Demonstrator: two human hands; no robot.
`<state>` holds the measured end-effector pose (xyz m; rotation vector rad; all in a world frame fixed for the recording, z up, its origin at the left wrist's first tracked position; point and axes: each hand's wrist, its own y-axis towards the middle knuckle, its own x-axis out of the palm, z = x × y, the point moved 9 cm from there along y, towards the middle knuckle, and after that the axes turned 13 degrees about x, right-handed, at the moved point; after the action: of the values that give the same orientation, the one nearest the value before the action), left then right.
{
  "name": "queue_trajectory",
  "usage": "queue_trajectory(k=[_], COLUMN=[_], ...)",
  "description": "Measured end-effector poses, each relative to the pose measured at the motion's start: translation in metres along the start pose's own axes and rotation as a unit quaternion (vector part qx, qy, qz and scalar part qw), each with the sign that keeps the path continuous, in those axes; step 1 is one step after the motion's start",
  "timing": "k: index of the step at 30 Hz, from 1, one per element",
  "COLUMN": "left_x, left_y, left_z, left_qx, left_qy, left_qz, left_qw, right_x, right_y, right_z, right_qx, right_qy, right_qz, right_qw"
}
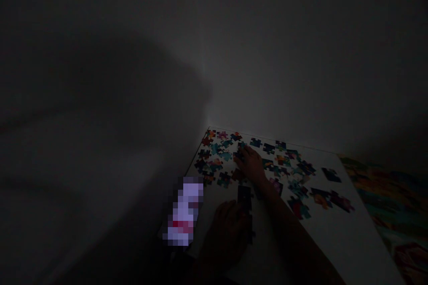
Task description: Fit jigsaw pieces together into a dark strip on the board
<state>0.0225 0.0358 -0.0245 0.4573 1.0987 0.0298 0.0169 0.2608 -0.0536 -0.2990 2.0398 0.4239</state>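
Observation:
The room is dark. My left hand [229, 222] rests low on the white table, fingers slightly bent and apart, against the left side of a dark strip of joined jigsaw pieces [245, 196]. Farther up, my right hand [251, 164] reaches in among loose jigsaw pieces, its fingers stretched out. Its fingertips touch or hover just over a dark blue-green jigsaw piece [240, 146]; which of these cannot be made out. Several colourful pieces lie around it, such as a teal piece [224, 179] on the left and a purple piece [276, 185] beside the right wrist.
A lit phone with a blurred screen [185, 213] stands at the table's left edge. More pieces, including a dark one [331, 174], lie toward the right. A colourful printed surface [381, 205] borders the white table [351, 240]. Walls rise behind and left.

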Motion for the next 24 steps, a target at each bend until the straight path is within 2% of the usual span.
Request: queue_trajectory(k=[6,9,10,12,15,17,20,24], left_x=[-0.002,-0.004,-0.005,-0.004,-0.001,0.001,0.005,0.006], left_y=[0.001,0.003,0.004,0.005,0.006,0.005,0.003,0.001], left_z=[0.001,0.002,0.002,0.002,0.000,-0.003,-0.005,-0.007], left_qx=[0.003,0.003,0.003,-0.003,-0.023,-0.035,-0.043,-0.050], left_qy=[0.006,0.012,0.009,-0.004,-0.019,-0.020,-0.023,-0.027], left_qz=[-0.003,0.001,0.001,-0.007,-0.017,-0.017,-0.016,-0.014], left_qw=[1.000,1.000,1.000,1.000,0.999,0.999,0.999,0.998], right_x=[-0.004,-0.016,-0.018,-0.016,-0.009,-0.006,-0.001,0.007], right_y=[0.000,-0.002,-0.005,-0.019,-0.061,-0.089,-0.115,-0.122], right_z=[-0.003,-0.020,-0.031,-0.062,-0.115,-0.140,-0.157,-0.158], right_qx=[0.000,-0.016,-0.032,-0.085,-0.186,-0.228,-0.253,-0.259], right_qy=[0.000,0.017,0.033,0.079,0.131,0.133,0.123,0.112], right_qz=[-0.007,-0.006,-0.026,-0.115,-0.289,-0.359,-0.405,-0.417], right_qw=[1.000,1.000,0.999,0.987,0.930,0.895,0.870,0.864])
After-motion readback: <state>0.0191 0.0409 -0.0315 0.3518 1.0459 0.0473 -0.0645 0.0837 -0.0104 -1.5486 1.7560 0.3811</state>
